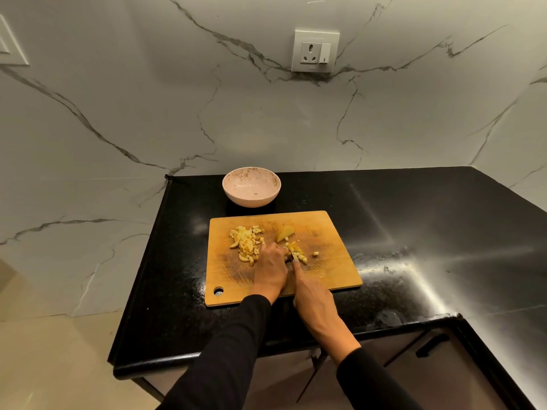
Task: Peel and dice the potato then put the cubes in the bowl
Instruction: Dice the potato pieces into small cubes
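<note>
Right hand [313,294] gripping knife [292,255], left hand [270,269] steadying potato [295,250] — cutting board [331,261]

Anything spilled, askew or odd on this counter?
Nothing stands out. The diced potato and a stray cube all lie on the cutting board; the bowl sits upright behind it.

Home kitchen; black countertop [414,232], marble backsplash [148,99]
</note>
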